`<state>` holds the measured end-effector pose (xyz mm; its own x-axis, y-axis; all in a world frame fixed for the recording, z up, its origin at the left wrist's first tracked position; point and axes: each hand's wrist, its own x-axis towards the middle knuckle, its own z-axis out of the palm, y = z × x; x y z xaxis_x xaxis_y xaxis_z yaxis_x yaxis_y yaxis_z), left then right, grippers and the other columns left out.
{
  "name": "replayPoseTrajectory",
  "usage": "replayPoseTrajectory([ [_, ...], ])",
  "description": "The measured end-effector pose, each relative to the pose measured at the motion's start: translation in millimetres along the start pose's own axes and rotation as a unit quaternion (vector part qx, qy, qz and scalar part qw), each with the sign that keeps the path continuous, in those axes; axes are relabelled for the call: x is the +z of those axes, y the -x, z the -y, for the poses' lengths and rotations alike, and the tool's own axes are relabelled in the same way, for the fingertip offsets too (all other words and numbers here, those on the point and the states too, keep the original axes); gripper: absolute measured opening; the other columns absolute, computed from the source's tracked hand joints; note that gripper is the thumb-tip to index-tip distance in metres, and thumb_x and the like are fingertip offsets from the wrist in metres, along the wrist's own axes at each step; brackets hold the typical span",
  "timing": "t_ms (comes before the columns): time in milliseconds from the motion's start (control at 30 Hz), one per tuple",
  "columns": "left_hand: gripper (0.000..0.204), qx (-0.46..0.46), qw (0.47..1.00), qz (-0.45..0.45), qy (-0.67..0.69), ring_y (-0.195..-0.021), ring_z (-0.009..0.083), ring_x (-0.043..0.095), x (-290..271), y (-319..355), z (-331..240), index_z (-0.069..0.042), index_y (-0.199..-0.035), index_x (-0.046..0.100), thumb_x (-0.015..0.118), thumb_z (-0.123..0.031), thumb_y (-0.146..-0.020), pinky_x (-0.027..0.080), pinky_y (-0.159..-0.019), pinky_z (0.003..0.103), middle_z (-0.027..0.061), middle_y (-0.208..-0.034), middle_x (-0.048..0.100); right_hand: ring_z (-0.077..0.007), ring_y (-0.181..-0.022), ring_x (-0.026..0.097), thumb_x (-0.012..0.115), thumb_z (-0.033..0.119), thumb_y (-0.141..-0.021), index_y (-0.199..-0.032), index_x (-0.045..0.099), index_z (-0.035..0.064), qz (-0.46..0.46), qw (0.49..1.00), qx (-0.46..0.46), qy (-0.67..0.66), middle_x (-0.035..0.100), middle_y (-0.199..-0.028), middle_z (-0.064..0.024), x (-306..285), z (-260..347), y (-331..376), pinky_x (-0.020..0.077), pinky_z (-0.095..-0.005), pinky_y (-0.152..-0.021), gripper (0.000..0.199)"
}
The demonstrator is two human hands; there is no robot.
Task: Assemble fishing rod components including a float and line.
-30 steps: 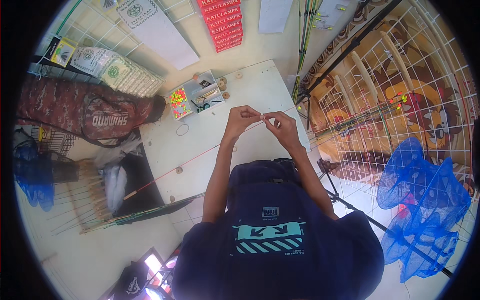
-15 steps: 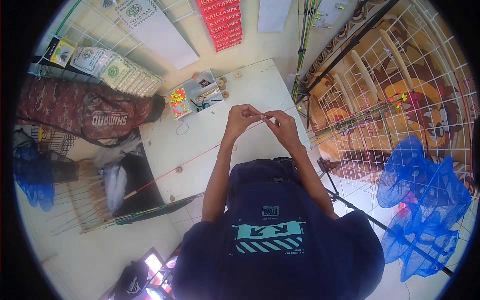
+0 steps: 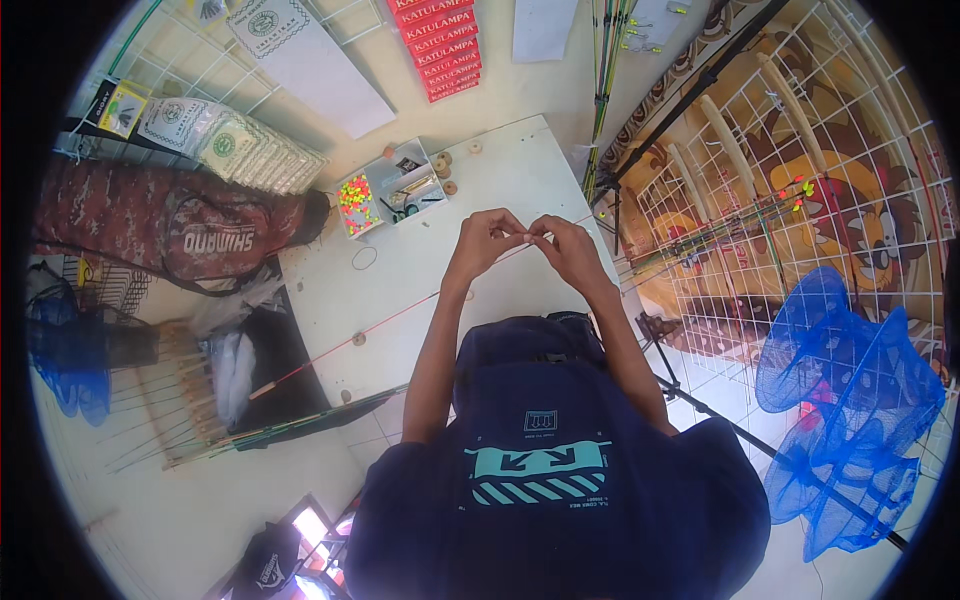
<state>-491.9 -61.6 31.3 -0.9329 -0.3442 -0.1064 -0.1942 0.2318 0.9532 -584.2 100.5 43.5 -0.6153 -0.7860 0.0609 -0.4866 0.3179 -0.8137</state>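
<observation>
Over the white table (image 3: 400, 270), my left hand (image 3: 488, 243) and my right hand (image 3: 566, 250) meet fingertip to fingertip. Both are closed in a pinch. Whatever sits between the fingertips is too small to make out. A thin red fishing rod (image 3: 390, 320) with a pale handle runs slantwise across the table from the lower left and passes at my hands. Whether my fingers touch it, I cannot tell. Beyond my left hand stands a white compartment box (image 3: 430, 211) with small red and yellow beads or floats (image 3: 358, 203) and some dark small tools.
Several cork-like rings (image 3: 450, 187) lie beside the box, and a thin loop (image 3: 365, 258) to its left. A camouflage rod bag (image 3: 200, 225) borders the table's left side. At right are a wire grid rack with rods and blue nets (image 3: 850, 400).
Both hands stay together in nearly the same place, with only a slight shift of the fingers. The rod and the box have not visibly moved.
</observation>
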Motion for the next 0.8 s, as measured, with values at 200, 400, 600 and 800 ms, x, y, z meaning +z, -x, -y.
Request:
replayPoseTrajectory([
  [200,0.016,0.001,0.999,0.003,-0.034,-0.054,0.0054,0.041,2,2,-14,0.0,-0.081,0.068,0.078,-0.012,-0.076,0.035,-0.05,0.024,0.0041,-0.068,0.067,-0.0204,-0.053,0.052,0.066,0.018,-0.089,-0.092,0.061,0.002,-0.017,0.999,-0.026,-0.022,0.066,-0.08,-0.0093,2,-12,0,0.0426,-0.0338,-0.054,0.017],
  [400,0.013,0.02,0.997,-0.021,-0.065,-0.057,0.0091,0.046,4,9,-23,-0.001,-0.083,0.069,0.076,-0.011,-0.077,0.039,-0.055,0.026,0.006,-0.069,0.067,-0.0211,-0.054,0.052,0.065,0.018,-0.089,-0.093,0.06,0.0014,-0.006,0.999,-0.026,-0.021,0.065,-0.08,-0.0098,2,-14,0,0.0424,-0.0341,-0.055,0.017],
  [600,0.013,0.024,0.995,-0.043,-0.085,-0.059,0.0146,0.052,9,16,-30,-0.001,-0.084,0.069,0.074,-0.012,-0.079,0.042,-0.06,0.029,0.0081,-0.073,0.069,-0.0333,-0.082,0.062,0.061,0.016,-0.09,-0.094,0.059,0.0034,0.053,0.998,0.033,-0.008,0.065,-0.088,-0.0139,-8,0,0,0.0473,-0.0407,-0.071,0.014],
  [800,0.014,0.052,0.993,-0.067,-0.083,-0.058,0.0127,0.047,11,18,-17,-0.001,-0.085,0.069,0.075,-0.013,-0.079,0.04,-0.056,0.029,0.0071,-0.073,0.069,-0.0326,-0.082,0.062,0.056,0.014,-0.092,-0.095,0.058,0.0028,0.067,0.997,0.019,-0.026,0.064,-0.09,-0.0142,-9,-2,1,0.0472,-0.0404,-0.072,0.012],
])
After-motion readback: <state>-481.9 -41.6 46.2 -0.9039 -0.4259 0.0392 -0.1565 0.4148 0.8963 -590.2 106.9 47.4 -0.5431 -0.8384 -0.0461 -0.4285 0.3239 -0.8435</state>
